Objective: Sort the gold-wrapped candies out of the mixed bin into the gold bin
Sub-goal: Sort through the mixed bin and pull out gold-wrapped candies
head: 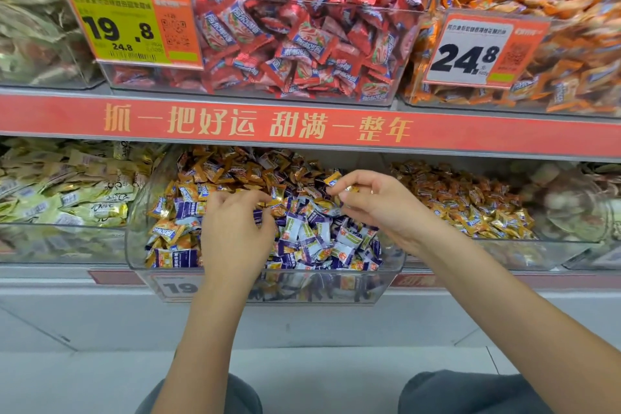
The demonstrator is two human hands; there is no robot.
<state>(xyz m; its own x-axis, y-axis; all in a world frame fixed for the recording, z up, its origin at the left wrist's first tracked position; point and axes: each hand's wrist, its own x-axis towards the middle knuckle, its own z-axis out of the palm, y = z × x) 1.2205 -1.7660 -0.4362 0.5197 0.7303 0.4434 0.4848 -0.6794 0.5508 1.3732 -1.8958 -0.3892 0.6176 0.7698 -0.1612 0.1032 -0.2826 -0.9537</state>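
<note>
The mixed bin (265, 286) is a clear plastic tub on the lower shelf, holding gold-wrapped candies (235, 171) at the back and purple-and-white ones (322, 239) at the front. My left hand (235, 228) reaches into its middle with fingers curled down onto the candies; whether it holds one is hidden. My right hand (373, 202) hovers above the bin's right side and pinches a gold-wrapped candy (334, 178) between thumb and fingers. To the right sits the gold bin (504, 252), filled with gold-wrapped candies.
A bin of pale green and gold candies (67, 191) stands to the left. The upper shelf carries a red-candy bin (268, 27) and an orange-candy bin (537, 54) with price tags. A red shelf strip (302, 128) overhangs the lower bins. My knees show at the bottom.
</note>
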